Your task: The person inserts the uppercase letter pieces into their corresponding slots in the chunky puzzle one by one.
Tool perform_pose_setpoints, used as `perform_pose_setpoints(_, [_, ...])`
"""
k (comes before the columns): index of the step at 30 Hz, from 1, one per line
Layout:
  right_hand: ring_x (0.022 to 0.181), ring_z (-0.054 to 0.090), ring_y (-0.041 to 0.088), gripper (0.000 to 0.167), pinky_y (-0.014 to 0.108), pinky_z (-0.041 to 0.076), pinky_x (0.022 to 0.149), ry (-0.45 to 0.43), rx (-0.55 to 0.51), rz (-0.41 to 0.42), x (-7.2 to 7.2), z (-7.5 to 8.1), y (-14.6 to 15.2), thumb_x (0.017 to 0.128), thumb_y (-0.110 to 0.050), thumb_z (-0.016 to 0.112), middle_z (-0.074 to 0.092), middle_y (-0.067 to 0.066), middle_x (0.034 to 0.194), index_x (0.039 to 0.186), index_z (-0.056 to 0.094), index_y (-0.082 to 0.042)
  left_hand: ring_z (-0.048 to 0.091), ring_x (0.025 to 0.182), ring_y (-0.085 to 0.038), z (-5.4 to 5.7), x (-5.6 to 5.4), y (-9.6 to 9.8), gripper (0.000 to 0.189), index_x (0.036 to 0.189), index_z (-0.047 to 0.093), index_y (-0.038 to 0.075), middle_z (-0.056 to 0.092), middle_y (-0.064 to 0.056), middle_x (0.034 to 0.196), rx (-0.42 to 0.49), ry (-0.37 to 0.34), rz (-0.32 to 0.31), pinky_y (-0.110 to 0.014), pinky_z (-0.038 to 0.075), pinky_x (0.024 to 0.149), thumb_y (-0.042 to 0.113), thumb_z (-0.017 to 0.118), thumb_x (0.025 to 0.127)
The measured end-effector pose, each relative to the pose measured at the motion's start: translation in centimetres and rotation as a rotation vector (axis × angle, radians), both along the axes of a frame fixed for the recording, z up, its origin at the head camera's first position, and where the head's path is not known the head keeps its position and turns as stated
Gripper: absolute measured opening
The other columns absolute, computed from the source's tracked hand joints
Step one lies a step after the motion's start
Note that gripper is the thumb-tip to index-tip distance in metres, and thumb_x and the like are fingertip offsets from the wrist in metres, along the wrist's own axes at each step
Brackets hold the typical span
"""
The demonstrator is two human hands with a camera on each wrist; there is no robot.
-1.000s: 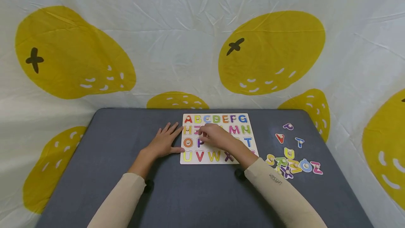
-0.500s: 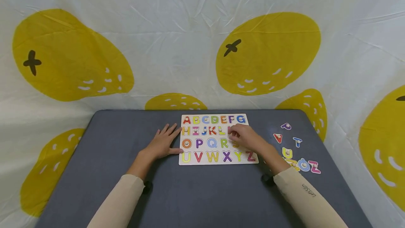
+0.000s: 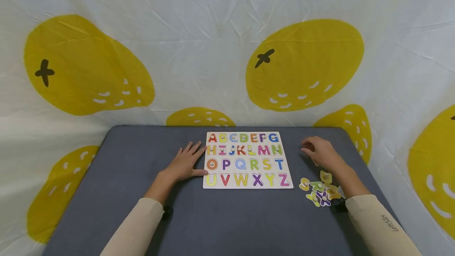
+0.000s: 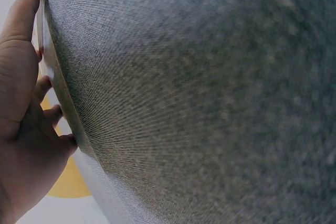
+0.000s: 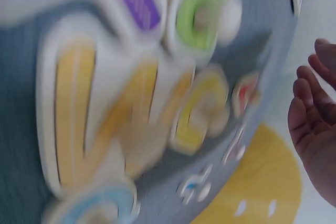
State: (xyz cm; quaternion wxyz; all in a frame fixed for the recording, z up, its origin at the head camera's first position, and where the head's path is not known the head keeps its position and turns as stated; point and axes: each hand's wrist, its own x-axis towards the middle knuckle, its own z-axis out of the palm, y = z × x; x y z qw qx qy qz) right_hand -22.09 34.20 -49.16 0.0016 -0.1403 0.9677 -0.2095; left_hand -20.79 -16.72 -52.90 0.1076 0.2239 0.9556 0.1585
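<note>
An alphabet puzzle board [image 3: 250, 171], cream with coloured letters A to Z, lies at the table's back middle. My left hand [image 3: 181, 164] rests flat at its left edge with fingers spread, the thumb reaching the lower left corner; in the left wrist view the fingers [image 4: 68, 141] lie along the table. Right of the board, my right hand [image 3: 321, 153] hovers over the loose letter pieces, fingers loosely bent and nothing in them. Under it in the right wrist view lie a red V piece [image 5: 243, 97], a blue T piece [image 5: 193, 186] and a yellow U piece [image 5: 197, 116], blurred.
Loose knobbed letters cluster right of the board: an S piece [image 3: 304, 184], a green R piece [image 3: 317, 186], a purple X piece [image 3: 323, 198] and a Y piece [image 3: 313, 198]. My right forearm covers others. A lemon-print cloth [image 3: 199, 66] hangs behind the grey table [image 3: 227, 224].
My right hand has swept right from above the board's second row to over the loose pieces, uncovering the letters there. The left hand has stayed at the board's left edge.
</note>
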Motion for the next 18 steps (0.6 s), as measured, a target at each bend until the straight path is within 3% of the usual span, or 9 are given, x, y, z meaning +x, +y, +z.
perform_pose_setpoints(9, [0.091,0.066,0.038,0.029,0.057,0.054,0.08,0.036,-0.007,-0.17,-1.0,-0.1,5.0,0.099,-0.018,0.072,0.071,0.023,0.1,0.115,0.067,0.005,0.013,0.158,-0.047,-0.1,0.0,0.1,0.1,0.165,0.028,0.018,0.022,-0.015,0.172,-0.007,0.009,-0.001,-0.073,0.018,0.12,0.062,0.073,0.088])
perform_pose_setpoints(18, [0.093,0.061,0.043,0.033,0.06,0.052,0.086,-0.029,-0.033,-0.3,-2.1,-1.2,7.4,0.099,-0.017,0.069,0.065,0.031,0.109,0.118,0.064,0.009,0.011,0.159,-0.044,-0.2,0.0,0.1,0.102,0.166,0.026,0.02,0.02,-0.013,0.173,-0.009,-0.002,0.011,-0.072,0.016,0.122,0.065,0.072,0.087])
